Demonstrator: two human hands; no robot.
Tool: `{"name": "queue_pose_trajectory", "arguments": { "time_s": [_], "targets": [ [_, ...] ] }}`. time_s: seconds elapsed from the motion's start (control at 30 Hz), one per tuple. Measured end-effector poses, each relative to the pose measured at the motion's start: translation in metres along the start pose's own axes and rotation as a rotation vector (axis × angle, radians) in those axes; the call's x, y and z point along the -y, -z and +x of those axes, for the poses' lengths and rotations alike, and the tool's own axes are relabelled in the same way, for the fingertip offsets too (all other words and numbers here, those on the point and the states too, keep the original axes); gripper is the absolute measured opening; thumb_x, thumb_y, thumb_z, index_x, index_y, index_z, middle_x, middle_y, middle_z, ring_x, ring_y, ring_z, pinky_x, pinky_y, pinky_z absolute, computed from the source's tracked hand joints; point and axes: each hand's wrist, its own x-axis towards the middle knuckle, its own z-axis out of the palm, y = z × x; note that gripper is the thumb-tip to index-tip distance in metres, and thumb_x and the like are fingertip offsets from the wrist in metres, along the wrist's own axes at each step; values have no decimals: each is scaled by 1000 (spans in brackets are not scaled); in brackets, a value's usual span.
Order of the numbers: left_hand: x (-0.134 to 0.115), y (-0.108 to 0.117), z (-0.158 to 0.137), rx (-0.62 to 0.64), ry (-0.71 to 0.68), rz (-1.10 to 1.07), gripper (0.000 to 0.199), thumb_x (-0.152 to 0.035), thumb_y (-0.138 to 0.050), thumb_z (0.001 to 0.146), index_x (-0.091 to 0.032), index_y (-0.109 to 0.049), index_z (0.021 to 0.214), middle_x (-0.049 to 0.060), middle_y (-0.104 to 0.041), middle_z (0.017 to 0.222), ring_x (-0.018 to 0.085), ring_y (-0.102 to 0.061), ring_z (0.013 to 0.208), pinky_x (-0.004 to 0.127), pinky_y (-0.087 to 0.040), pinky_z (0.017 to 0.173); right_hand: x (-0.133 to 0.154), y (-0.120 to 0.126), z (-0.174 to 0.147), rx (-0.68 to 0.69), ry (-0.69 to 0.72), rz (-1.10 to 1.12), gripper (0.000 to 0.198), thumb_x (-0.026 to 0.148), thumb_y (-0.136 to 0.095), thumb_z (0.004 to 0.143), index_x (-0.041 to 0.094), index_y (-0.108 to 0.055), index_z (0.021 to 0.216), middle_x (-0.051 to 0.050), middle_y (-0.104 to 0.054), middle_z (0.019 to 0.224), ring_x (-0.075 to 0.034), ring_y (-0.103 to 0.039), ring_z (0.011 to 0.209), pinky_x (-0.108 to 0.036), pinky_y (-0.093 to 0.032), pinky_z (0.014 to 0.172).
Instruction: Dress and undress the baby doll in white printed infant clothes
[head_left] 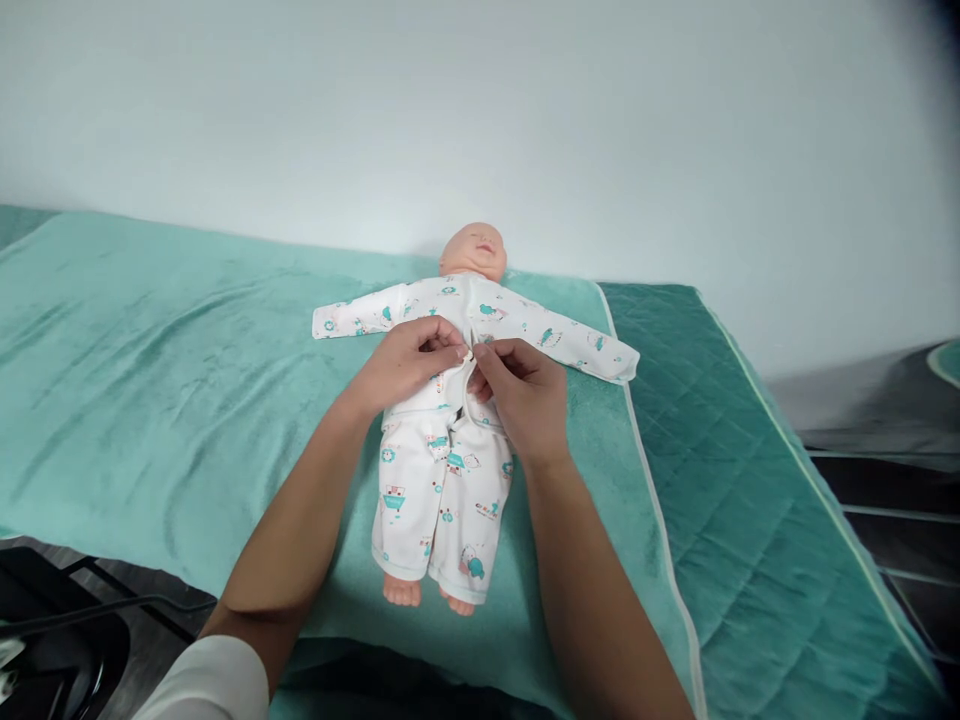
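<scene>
A baby doll (pixel 474 250) lies on its back, feet towards me, in a white printed jacket (pixel 491 305) and matching trousers (pixel 442 500). Both sleeves stretch out to the sides. My left hand (pixel 412 362) pinches one front edge of the jacket at the middle of the chest. Opposite it, my right hand (pixel 521 385) pinches the other edge, fingertips almost touching those of the left. A small pale fastener shows between the fingertips; its exact kind is hard to make out. Below the hands the jacket front hangs apart.
The doll rests on a light green blanket (pixel 187 400) over a darker quilted cover (pixel 727 430). A white wall (pixel 450 110) stands behind the bed. At the lower left is a black object (pixel 67 630) with a cable; metal bars (pixel 892 513) show at the right.
</scene>
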Motion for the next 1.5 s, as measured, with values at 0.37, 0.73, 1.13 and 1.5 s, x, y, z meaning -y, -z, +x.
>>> {"name": "queue_pose_trajectory", "arguments": {
  "time_s": [0.37, 0.73, 1.13, 1.5],
  "targets": [
    [1, -3, 1, -27, -9, 19, 13, -28, -70, 83, -17, -64, 78, 0, -60, 74, 12, -51, 70, 28, -39, 68, -2, 1, 1, 33, 26, 84, 21, 37, -73, 89, 18, -69, 82, 0, -68, 67, -8, -60, 52, -19, -50, 50],
    [0, -3, -1, -20, -23, 68, 18, -33, -71, 84, -17, -64, 79, -1, -57, 72, 11, -49, 68, 26, -38, 64, -3, 0, 1, 42, 16, 101, 19, 36, -73, 88, 18, -70, 85, -1, -70, 74, -9, -64, 58, -19, -52, 50],
    [-2, -1, 0, -40, -3, 107, 8, -25, -68, 80, -17, -70, 80, -1, -60, 72, 10, -49, 67, 26, -38, 64, -5, 0, 1, 22, 7, 94, 18, 36, -74, 88, 19, -69, 84, -2, -72, 78, -9, -64, 59, -18, -52, 50],
    [1, -2, 2, -65, -14, 66, 9, -26, -69, 79, -18, -68, 83, -1, -60, 75, 10, -49, 68, 27, -39, 66, 0, 0, 0, 42, -21, 76, 19, 36, -76, 86, 19, -68, 86, -1, -72, 79, -9, -66, 62, -18, -53, 51]
  ]
}}
